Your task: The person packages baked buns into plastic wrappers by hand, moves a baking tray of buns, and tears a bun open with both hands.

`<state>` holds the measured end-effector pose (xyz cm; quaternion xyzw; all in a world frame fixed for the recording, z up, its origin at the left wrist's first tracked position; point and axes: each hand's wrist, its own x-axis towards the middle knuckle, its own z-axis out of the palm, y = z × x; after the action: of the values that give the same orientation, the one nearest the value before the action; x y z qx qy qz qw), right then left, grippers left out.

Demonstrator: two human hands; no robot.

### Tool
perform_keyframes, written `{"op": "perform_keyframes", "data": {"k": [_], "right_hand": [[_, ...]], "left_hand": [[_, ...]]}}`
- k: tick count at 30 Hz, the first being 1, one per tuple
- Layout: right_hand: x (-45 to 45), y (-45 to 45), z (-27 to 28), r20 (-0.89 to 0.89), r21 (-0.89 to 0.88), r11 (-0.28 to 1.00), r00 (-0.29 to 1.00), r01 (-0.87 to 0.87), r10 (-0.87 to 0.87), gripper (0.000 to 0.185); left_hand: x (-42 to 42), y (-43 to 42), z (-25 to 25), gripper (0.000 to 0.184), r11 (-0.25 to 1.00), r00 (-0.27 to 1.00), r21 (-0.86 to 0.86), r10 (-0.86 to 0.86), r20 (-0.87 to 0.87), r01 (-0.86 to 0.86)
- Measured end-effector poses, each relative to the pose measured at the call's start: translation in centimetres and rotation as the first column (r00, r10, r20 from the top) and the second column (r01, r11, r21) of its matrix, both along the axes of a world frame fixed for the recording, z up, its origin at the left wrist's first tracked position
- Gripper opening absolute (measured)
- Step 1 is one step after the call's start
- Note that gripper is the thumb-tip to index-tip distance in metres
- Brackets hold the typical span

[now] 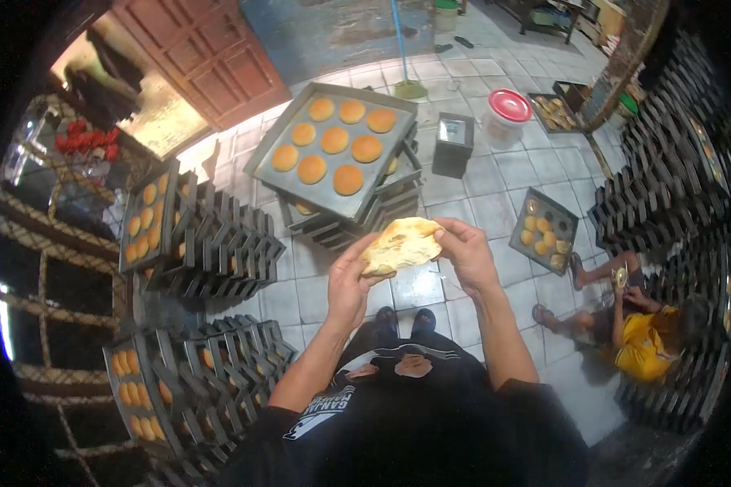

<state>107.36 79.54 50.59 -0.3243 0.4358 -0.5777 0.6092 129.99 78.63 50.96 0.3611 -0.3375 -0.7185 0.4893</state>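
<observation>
Between my two hands is a bread bun (404,246), spread wide so its pale, soft crumb shows. My left hand (352,282) grips its left end, thumb on top and fingers beneath. At the right end, my right hand (465,252) pinches the bun between thumb and fingers. Both hands are in front of my body at about chest height. Just beyond them, a metal tray (260,166) of several round golden buns (334,140) tops a stack of trays.
Stacked trays of buns (211,235) stand at left, more tray stacks (658,178) at right. A person in a yellow shirt (648,345) sits low at right near a bun tray (573,213). A red-lidded bucket (508,118), a metal tin (453,142) and a broom (409,88) are farther back.
</observation>
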Motion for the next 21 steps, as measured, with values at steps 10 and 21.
{"op": "perform_keyframes", "data": {"k": [10,21], "right_hand": [[-2.2,0.2,0.6,0.125,0.049,0.991,0.984,0.125,-0.130,0.032],[-0.4,-0.6,1.2,0.057,0.089,0.962,0.963,0.258,-0.263,0.032]], "left_hand": [[-0.4,-3.9,-1.9,0.048,0.987,0.956,0.100,-0.092,-0.277,0.124],[-0.8,-8.0,-4.4,0.044,0.940,0.869,0.113,-0.248,-0.427,0.323]]}}
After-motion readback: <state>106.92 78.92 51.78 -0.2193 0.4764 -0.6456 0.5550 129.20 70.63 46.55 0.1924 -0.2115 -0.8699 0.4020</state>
